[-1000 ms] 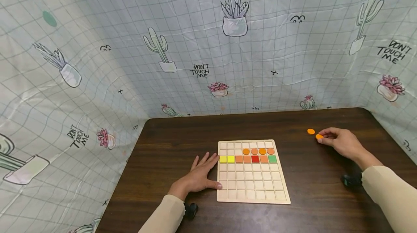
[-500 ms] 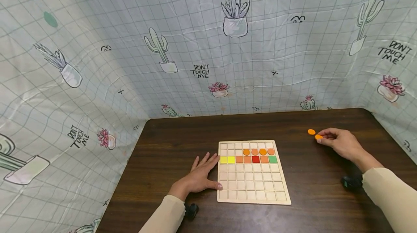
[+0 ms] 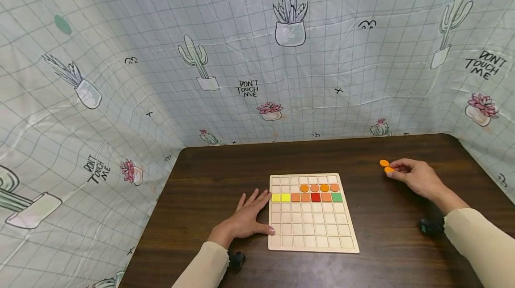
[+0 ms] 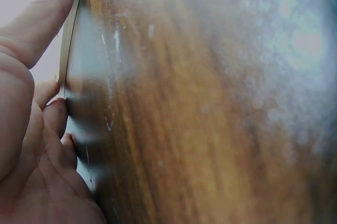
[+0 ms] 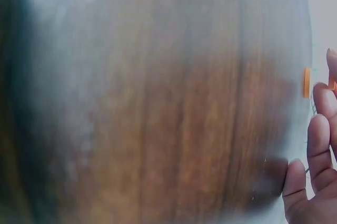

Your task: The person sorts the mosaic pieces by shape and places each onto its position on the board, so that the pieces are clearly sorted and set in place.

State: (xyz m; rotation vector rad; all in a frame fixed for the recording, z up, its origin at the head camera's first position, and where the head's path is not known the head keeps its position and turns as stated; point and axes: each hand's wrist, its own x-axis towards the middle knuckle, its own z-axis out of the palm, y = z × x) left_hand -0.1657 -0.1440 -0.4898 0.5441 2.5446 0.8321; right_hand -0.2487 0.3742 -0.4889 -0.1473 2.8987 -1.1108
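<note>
A pale wooden grid board (image 3: 310, 230) lies on the dark table. My left hand (image 3: 244, 220) rests along its left side, fingers spread, thumb on the lower left edge; the left wrist view shows the thumb (image 4: 45, 21) against the board's edge. To the right of the board, my right hand (image 3: 418, 178) pinches an orange disc (image 3: 388, 169) between thumb and fingertips. A second orange disc (image 3: 384, 163) lies on the table just beyond the held one. In the right wrist view the lying disc (image 5: 307, 83) appears edge-on, with the held disc (image 5: 332, 83) partly hidden by fingers.
One board row holds colored squares: yellow (image 3: 285, 197), orange, red (image 3: 315, 197) and green (image 3: 336, 197). Above it sit several orange discs (image 3: 324, 188). A patterned curtain (image 3: 289, 73) hangs behind the brown table (image 3: 217, 171).
My right hand has shifted slightly left with the pinched disc, closer to the other orange disc. My left hand and the board have stayed in place.
</note>
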